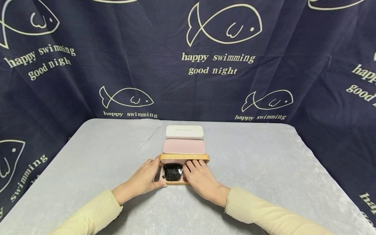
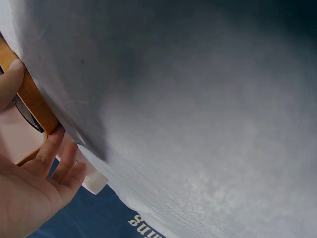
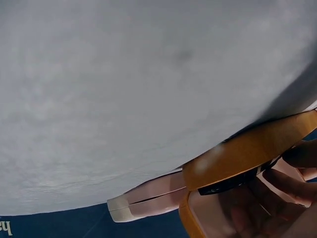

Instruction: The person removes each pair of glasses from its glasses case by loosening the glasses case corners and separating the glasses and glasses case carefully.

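Observation:
An orange-brown glasses case (image 1: 184, 157) with a pale pink lining lies open on the table, its lid raised at the back. Inside it are dark sunglasses (image 1: 172, 172); one lens shows and the other is mostly hidden. My left hand (image 1: 144, 176) grips the left end of the case, thumb (image 2: 15, 74) on the front edge and fingers at the back. Over the right half of the case, my right hand (image 1: 202, 179) has curled fingers (image 3: 287, 183) inside, holding the covered side of the sunglasses.
Right behind the open case lies a closed pink glasses case (image 1: 184, 147). Beyond that is a white glasses case (image 1: 184, 131) with small print. All rest on a table with a pale grey cloth (image 1: 258, 156), and a dark blue fish-print curtain (image 1: 164, 65) hangs behind.

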Demonstrator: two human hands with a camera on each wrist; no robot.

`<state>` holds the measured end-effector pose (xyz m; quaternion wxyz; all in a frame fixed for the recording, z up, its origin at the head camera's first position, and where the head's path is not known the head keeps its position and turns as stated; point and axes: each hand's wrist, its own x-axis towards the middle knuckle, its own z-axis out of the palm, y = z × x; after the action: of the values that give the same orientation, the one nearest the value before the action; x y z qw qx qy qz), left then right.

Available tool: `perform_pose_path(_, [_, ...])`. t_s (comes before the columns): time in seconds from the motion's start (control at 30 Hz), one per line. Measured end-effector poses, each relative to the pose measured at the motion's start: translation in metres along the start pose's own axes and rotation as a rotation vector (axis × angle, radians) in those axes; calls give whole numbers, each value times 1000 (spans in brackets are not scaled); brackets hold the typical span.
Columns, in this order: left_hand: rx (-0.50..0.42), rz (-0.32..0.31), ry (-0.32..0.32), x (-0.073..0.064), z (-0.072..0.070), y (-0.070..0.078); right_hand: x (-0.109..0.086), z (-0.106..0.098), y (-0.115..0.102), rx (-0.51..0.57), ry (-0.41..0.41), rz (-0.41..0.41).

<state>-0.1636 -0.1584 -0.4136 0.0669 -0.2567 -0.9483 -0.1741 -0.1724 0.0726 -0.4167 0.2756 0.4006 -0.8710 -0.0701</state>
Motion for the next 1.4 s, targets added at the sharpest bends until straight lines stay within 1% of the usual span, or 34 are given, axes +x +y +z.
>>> perform_pose_path(0.23, [1,1,-1,0,0,0,2,1,-3,-33,-46,29])
perform_pose_path(0.4, [2,-4,-2,0,-1,1,4,1,-4,-28,-39,47])
perform_pose_path(0.67, [11,10,9,1,0,0,8,3,-5,-35,-15,65])
perform_pose_path(0.83, [10,8,11,1,0,-1,11,4,-6,-41,-4,76])
perform_pose_path(1.17, [-14,-13,4,0,-1,2,14,2,-10,-58,-28,103])
perform_pose_path(1.4, [-1,-24,-2,0,-1,2,13,3,-11,-48,-37,119])
